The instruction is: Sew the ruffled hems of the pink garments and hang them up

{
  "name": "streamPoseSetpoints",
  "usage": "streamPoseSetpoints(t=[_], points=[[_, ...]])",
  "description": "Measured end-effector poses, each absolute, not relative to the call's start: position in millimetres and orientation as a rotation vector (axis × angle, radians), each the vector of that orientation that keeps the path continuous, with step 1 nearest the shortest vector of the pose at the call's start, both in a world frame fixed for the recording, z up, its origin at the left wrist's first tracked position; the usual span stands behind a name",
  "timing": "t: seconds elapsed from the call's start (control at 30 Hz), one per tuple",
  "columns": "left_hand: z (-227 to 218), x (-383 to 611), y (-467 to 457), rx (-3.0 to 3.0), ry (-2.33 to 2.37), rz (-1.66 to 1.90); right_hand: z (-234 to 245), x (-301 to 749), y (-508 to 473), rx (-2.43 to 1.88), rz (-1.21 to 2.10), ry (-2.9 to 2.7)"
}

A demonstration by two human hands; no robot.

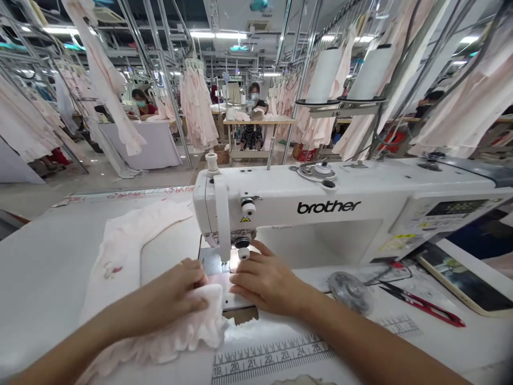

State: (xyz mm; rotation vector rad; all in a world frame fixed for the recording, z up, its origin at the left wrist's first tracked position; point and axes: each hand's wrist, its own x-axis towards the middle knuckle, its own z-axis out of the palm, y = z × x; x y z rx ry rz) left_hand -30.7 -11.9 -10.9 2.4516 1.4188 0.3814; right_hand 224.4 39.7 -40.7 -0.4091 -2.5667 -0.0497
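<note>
A white sewing machine (pixel 280 208) marked "brother" stands across the middle, its lamp lighting the needle area. Pale pink ruffled fabric (pixel 192 326) lies on the bed and spreads left, with a small embroidered flower on its flat part. My left hand (pixel 180 289) pinches the fabric's edge just left of and in front of the presser foot. On the right of the needle, my right hand (pixel 260 278) has its fingers stretched out beside the machine head, some reaching behind the tension knob. Its fingertips are near the lit fabric; the needle tip is partly hidden.
Right of my forearm lie a clear round bobbin case (pixel 350 293), red-handled thread snips (pixel 425 305) and a phone (pixel 468 278). A printed ruler scale (pixel 272 358) runs along the table front. Two thread cones (pixel 324 75) stand behind. Pink garments (pixel 196 101) hang beyond, near people at machines.
</note>
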Motion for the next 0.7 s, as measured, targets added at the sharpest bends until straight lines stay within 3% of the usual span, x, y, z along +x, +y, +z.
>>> streamPoseSetpoints(t=[0.17,0.4,0.5,0.7], points=[[-26.3,-5.9,-3.9,2.093,1.608,0.320,-40.2,221.8,35.2,-0.275,-0.031,-2.592],[-25.7,-6.1,6.0,2.316,1.733,0.401,-34.4,219.8,33.4,-0.374,0.141,-2.775],[-28.6,-8.7,-11.4,2.598,1.568,0.540,-33.7,219.9,33.3,-0.363,0.149,-2.777],[-49.0,-14.7,-26.1,2.889,1.252,0.469,-41.1,218.2,35.0,-0.430,0.143,-2.718]])
